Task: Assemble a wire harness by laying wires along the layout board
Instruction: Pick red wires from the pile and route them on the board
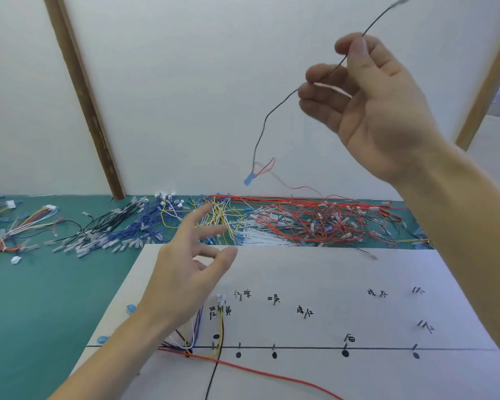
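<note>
My right hand (367, 102) is raised high above the table and pinches a thin black wire (261, 125). The wire hangs down to a blue connector (248, 179), which has snagged a red wire (267, 167) from the pile. The black wire's other end points up past the frame's top right. My left hand (185, 272) hovers with spread, relaxed fingers over the white layout board (315, 272), holding nothing. On the board, red, yellow, blue and white wires (194, 339) lie bundled near its left pegs.
Piles of loose wires lie along the back of the green table: red (315, 220), white (260, 238), yellow (220, 217), blue (145, 223), black (104, 226) and mixed colours (12, 226). Handwritten labels, pegs and black dots mark the board. Small blue connectors (131, 308) lie beside it.
</note>
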A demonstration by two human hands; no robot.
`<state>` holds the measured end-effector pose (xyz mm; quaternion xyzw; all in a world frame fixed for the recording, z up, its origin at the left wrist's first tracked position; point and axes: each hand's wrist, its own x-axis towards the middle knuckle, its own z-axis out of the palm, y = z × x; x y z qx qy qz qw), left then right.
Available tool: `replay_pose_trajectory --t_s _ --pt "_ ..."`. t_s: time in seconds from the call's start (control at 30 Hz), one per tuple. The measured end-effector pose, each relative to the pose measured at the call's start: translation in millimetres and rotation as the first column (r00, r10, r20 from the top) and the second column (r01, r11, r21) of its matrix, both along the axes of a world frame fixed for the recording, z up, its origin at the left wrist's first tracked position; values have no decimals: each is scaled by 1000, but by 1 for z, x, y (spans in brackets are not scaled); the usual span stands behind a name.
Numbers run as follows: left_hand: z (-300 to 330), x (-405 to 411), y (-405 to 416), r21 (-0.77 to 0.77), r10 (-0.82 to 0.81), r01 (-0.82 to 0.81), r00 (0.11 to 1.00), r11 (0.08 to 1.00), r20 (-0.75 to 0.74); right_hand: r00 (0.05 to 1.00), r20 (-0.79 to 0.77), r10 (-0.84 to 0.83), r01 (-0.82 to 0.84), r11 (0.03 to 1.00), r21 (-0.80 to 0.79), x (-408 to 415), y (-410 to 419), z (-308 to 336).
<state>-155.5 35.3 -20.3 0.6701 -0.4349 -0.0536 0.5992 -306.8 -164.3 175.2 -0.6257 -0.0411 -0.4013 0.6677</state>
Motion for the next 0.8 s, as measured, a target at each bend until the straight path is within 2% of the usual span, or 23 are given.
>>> replay_pose_trajectory --t_s 0.1,0.2,0.3,0.4,0.5,0.57,0.67,0.8 --pt "19 -10 -14 -13 -106 106 982 994 -157 989 -27 148 -148 989 -8 -18 25 -19" --pt "29 -15 -33 8 -156 160 970 987 -186 969 -57 242 -242 970 -1 -31 38 -38" --pt "29 -21 -44 107 -155 182 963 978 -222 960 -57 274 -270 960 74 -43 37 -51" --pt "21 -29 -46 136 -225 292 902 947 -368 971 -69 229 -217 964 150 -55 25 -61" --pt "28 -27 -45 -13 -265 306 802 952 -536 985 -130 109 -84 979 187 -66 9 -73" --pt "44 -23 -41 -142 -317 294 725 945 -611 969 -245 -11 42 991 124 -69 -1 -85" --pt "76 -19 -30 -231 -442 380 706 896 -553 876 -446 -187 174 982 -69 -65 -14 -111" --pt "120 -26 -6 -220 -629 592 701 776 -335 767 -624 -149 68 986 -152 -50 -22 -139"
